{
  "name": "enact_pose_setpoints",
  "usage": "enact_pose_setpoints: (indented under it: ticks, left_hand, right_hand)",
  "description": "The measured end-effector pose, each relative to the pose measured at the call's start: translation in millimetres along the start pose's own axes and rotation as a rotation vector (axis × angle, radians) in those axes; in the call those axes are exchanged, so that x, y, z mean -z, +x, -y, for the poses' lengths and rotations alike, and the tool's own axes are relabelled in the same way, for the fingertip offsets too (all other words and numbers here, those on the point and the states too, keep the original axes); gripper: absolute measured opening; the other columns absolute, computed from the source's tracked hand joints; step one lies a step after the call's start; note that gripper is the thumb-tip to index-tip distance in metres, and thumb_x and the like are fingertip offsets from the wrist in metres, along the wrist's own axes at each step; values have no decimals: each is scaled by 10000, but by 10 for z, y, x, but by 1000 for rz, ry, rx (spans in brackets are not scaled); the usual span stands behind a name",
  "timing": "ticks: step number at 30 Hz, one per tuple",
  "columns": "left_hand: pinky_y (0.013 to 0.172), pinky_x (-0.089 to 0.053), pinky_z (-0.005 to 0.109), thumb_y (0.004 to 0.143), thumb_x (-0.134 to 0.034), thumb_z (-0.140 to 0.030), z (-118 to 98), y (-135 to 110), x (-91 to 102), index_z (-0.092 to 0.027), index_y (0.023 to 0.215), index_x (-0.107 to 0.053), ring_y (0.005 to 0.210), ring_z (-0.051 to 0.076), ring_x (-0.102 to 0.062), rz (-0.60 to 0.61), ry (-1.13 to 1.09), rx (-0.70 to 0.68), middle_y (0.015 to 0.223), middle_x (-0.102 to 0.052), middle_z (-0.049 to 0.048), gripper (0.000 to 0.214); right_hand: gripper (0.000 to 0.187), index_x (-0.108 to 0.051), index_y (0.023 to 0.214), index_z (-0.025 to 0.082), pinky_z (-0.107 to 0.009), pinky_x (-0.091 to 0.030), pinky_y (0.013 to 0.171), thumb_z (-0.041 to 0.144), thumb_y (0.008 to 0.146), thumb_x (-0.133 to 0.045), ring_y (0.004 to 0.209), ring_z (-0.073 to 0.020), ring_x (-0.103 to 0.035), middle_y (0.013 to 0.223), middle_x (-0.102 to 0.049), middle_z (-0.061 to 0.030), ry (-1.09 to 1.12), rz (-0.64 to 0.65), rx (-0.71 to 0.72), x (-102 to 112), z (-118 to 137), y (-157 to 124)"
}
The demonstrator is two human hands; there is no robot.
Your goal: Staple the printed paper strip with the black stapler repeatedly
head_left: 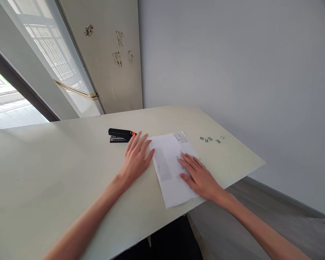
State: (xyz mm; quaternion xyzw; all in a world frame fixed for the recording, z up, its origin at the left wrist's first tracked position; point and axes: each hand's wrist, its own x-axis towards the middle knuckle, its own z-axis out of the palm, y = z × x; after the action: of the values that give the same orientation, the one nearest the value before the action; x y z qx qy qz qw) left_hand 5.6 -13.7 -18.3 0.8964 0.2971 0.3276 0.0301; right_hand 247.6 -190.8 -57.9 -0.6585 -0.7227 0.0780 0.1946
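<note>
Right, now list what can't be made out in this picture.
All in the head view:
- The right end of the black stapler: hidden by the fingers of the left hand.
- The print on the white paper: too small and faint to read, and partly covered by the right hand.
- The small grey pieces: too small to show fine detail.
- The far left of the table: cut off by the picture's edge.
</note>
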Motion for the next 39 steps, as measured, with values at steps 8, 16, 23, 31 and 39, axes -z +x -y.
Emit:
enact_pose_setpoints:
  ticks: [8, 16, 23, 31, 39]
  left_hand:
    - [1036, -480, 408, 1011, -454, -433, 965, -708, 989, -227, 1092, -705, 1206, 281, -629, 15, 62, 351, 1241, -724, 71, 335]
    - [794, -465, 272, 948, -547, -409, 1026, -902, 1310, -241, 1107, -732, 866, 169, -635, -58, -146, 935, 907, -691, -34, 296]
    - [587, -374, 247, 912, -556, -455, 1037, -941, 1243, -228, 1093, -724, 612, 136, -495, -30, -226, 954, 683, -553, -44, 335]
    - [644, -397, 267, 946, -487, -481, 1059, -990, 1186, -259, 1057, -734, 590, 155, -484, 118, -15, 799, 598, -525, -48, 351]
    - [627, -410, 274, 956, -432, -523, 1054, -973, 1174, -269, 1074, -722, 593, 160, -536, 216, 72, 717, 649, -592, -34, 403]
  right_hand:
    - [603, -362, 1631, 325, -571, -247, 1311, 571, 1082, -389, 1606, -268, -260, 1729, -314, -41, 18, 3, -76, 206, -630, 394]
    - [411, -630, 1393, 322, -357, -625, 696, 496, 1050, -483, 1357, -310, -607, 1484, -640, -79, 471, -202, -130, 257, 121, 608]
    - [274, -651, 1217, 239, -337, -570, 803, 405, 1039, -527, 912, -185, -745, 1024, -786, -50, 894, 171, 149, -234, 1039, 1264]
    - [298, -686, 969, 202, -269, -526, 665, 458, 1025, -544, 664, -126, -657, 833, -713, -15, 1003, 231, 54, -471, 1086, 1391]
    - [269, -695, 935, 213, -264, -504, 626, 433, 1012, -562, 649, -133, -647, 806, -715, -11, 980, 231, 52, -454, 1161, 1372]
